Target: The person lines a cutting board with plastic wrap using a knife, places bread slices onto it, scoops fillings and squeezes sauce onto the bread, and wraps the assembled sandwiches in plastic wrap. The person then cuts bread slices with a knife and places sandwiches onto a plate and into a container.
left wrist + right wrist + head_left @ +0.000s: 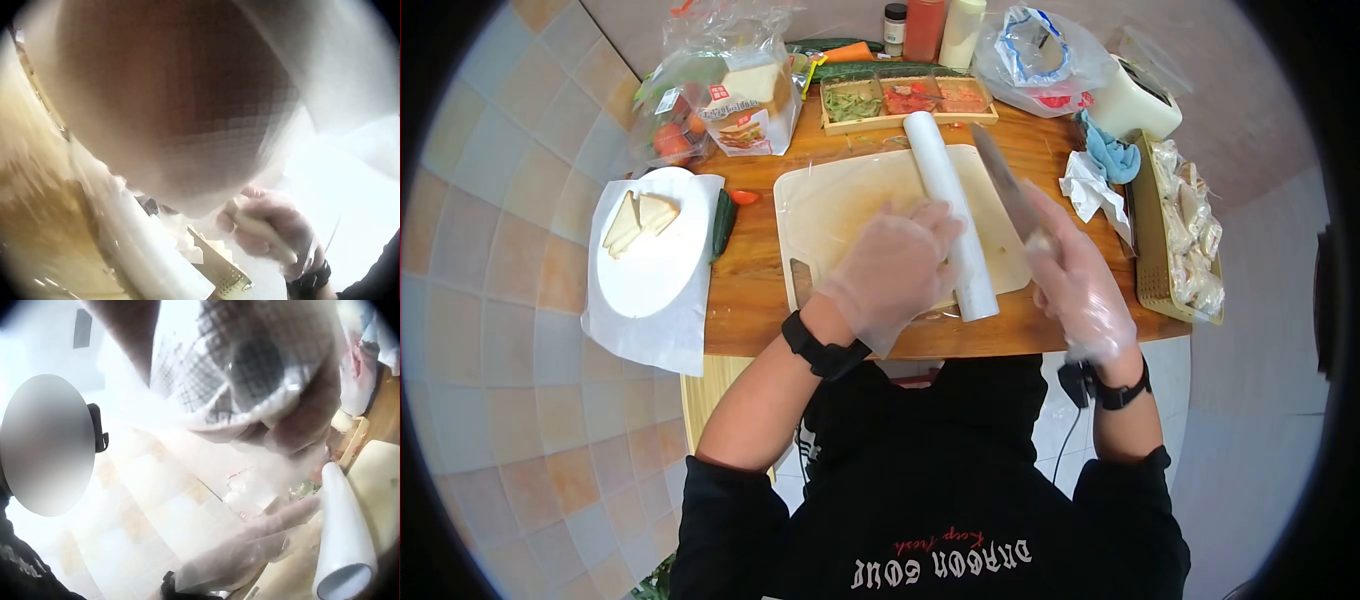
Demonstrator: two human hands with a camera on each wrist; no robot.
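A knife (1002,180) is gripped by my right hand (1080,275), its blade slanting up and away over the right side of the cutting board. Its pale handle (265,237) shows in the left wrist view. A white roll of plastic wrap (945,190) lies lengthwise across the cream cutting board (840,195), its near end reaching the table edge. My left hand (890,255) is over the board, with its fingers at the left side of the roll. Both hands wear clear plastic gloves. In the right wrist view the left fingers stretch toward the roll (344,537).
Left, a white plate (645,285) bears cut bread beside a cucumber piece (723,225). Behind the board stand a three-part food tray (870,125), bagged bread (750,110) and bottles (962,35). A basket (1157,240) of wrapped items and a blue cloth (1110,150) are right.
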